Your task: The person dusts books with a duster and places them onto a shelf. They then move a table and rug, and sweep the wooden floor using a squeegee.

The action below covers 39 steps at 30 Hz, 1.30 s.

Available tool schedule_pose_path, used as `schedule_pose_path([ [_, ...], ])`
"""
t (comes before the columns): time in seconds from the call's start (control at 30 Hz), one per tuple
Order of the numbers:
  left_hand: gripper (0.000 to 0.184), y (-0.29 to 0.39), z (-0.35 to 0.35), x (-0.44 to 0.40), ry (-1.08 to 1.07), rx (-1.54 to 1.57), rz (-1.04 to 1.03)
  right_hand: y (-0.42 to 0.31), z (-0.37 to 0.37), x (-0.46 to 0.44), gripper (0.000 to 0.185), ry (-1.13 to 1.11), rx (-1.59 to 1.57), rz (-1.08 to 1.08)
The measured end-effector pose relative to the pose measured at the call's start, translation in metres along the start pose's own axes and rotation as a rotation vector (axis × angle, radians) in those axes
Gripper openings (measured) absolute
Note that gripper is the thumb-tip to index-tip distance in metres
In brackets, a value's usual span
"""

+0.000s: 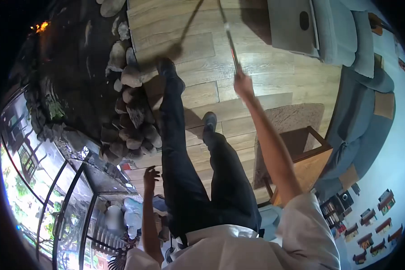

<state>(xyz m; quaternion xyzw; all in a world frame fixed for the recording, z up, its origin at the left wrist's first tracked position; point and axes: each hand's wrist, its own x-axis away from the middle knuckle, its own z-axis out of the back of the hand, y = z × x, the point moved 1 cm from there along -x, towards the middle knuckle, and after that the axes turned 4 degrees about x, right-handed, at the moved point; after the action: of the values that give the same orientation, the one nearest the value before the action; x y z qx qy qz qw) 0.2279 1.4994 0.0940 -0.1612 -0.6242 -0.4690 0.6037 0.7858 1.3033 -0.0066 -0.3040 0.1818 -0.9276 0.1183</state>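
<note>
My right hand (244, 86) is closed around one end of a long thin pole (231, 42), held out over the wooden floor. The pole's far end runs past the top edge of the view, so what it carries there is hidden. Lower down on the left, my left hand (151, 177) hangs beside my leg with its fingers apart and nothing in it. It is near the pile of stones (132, 132) but apart from it.
Stones border a dark pond-like area (72, 58) on the left. A wooden table (308, 168) stands on a rug (297, 117) to my right, before a grey-blue sofa (364, 121). Another person (132, 216) is at lower left, near the glass doors (72, 211).
</note>
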Motion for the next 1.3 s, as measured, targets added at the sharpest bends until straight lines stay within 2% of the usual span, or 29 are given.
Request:
schedule_pose_path([
  [0.07, 0.034, -0.063, -0.012, 0.017, 0.001, 0.005, 0.117, 0.066, -0.008, 0.112, 0.059, -0.106, -0.016, 0.086],
  [0.1, 0.033, -0.079, -0.026, 0.037, 0.004, -0.169, 0.051, 0.09, -0.004, 0.173, 0.056, -0.164, 0.152, 0.067],
  [0.13, 0.032, -0.094, -0.038, 0.051, 0.01, -0.341, -0.023, 0.131, -0.01, 0.234, 0.057, -0.088, 0.216, 0.193],
  [0.17, 0.032, -0.139, -0.042, 0.057, 0.008, -0.288, -0.098, 0.149, -0.004, 0.298, 0.051, -0.083, 0.588, 0.24],
  [0.2, 0.032, -0.185, -0.045, 0.063, 0.002, -0.235, -0.173, 0.147, 0.013, 0.348, 0.041, -0.215, 0.526, 0.115],
  [0.23, 0.032, -0.228, -0.049, 0.069, -0.007, -0.184, -0.247, 0.147, 0.03, 0.385, 0.043, -0.175, 0.352, 0.122],
  [0.27, 0.031, -0.207, -0.065, 0.101, -0.01, -0.12, -0.104, 0.145, 0.048, 0.423, 0.044, -0.14, 0.178, 0.136],
  [0.3, 0.031, -0.201, -0.077, 0.121, -0.004, -0.095, -0.101, 0.158, 0.052, 0.451, 0.042, -0.14, -0.06, 0.178],
  [0.33, 0.03, -0.196, -0.087, 0.136, -0.006, -0.079, 0.027, 0.16, 0.058, 0.461, 0.041, -0.14, -0.175, 0.2],
  [0.37, 0.029, -0.201, -0.091, 0.145, -0.012, -0.07, 0.155, 0.151, 0.069, 0.467, 0.04, -0.144, -0.29, 0.223],
  [0.43, 0.029, -0.217, -0.096, 0.159, -0.004, -0.025, 0.192, 0.14, 0.091, 0.475, 0.038, -0.485, -0.714, -0.636],
  [0.5, 0.031, -0.246, -0.099, 0.17, -0.004, 0.082, 0.235, 0.164, 0.072, 0.449, 0.037, -0.361, -0.638, -0.468],
  [0.53, 0.031, -0.259, -0.102, 0.174, -0.004, 0.088, 0.248, 0.114, 0.086, 0.415, 0.036, -0.35, -0.461, -0.309],
  [0.6, 0.032, -0.279, -0.104, 0.176, 0.007, 0.14, 0.237, 0.105, 0.058, 0.346, 0.039, -0.143, 0.033, 0.271],
  [0.63, 0.032, -0.289, -0.105, 0.174, 0.005, 0.103, 0.26, 0.101, 0.033, 0.308, 0.04, -0.094, -0.062, 0.285],
  [0.7, 0.032, -0.304, -0.105, 0.179, -0.002, 0.124, 0.251, 0.071, -0.014, 0.235, 0.04, -0.066, 0.047, 0.226],
  [0.77, 0.033, -0.318, -0.105, 0.184, -0.026, 0.132, 0.21, 0.053, -0.068, 0.176, 0.041, 0.012, 0.15, 0.312],
  [0.87, 0.033, -0.358, -0.091, 0.191, 0.004, 0.125, 0.153, 0.027, -0.109, 0.193, 0.044, -0.039, 0.253, 0.24],
  [0.93, 0.033, -0.391, -0.081, 0.202, 0.025, 0.186, 0.123, 0.043, -0.129, 0.241, 0.045, -0.014, 0.238, 0.293],
  [1.0, 0.033, -0.425, -0.07, 0.21, 0.044, 0.251, 0.078, 0.094, -0.147, 0.317, 0.046, -0.049, 0.276, 0.29],
  [1.1, 0.033, -0.503, -0.056, 0.245, 0.073, 0.296, 0.057, 0.155, -0.144, 0.483, 0.046, -0.188, 0.419, 0.204],
  [1.13, 0.035, -0.532, -0.057, 0.26, 0.09, 0.323, 0.073, 0.152, -0.13, 0.553, 0.045, -0.246, 0.483, 0.122],
  [1.17, 0.037, -0.565, -0.054, 0.283, 0.097, 0.346, 0.083, 0.186, -0.144, 0.616, 0.044, -0.107, 0.524, 0.303],
  [1.23, 0.039, -0.645, -0.054, 0.322, 0.095, 0.338, 0.184, 0.178, -0.142, 0.727, 0.046, -0.348, 0.487, 0.039],
  [1.27, 0.039, -0.667, -0.057, 0.348, 0.088, 0.353, 0.279, 0.175, -0.145, 0.777, 0.047, -0.41, 0.342, -0.02],
  [1.3, 0.039, -0.681, -0.054, 0.372, 0.077, 0.355, 0.377, 0.203, -0.17, 0.824, 0.048, -0.394, 0.307, 0.026],
])
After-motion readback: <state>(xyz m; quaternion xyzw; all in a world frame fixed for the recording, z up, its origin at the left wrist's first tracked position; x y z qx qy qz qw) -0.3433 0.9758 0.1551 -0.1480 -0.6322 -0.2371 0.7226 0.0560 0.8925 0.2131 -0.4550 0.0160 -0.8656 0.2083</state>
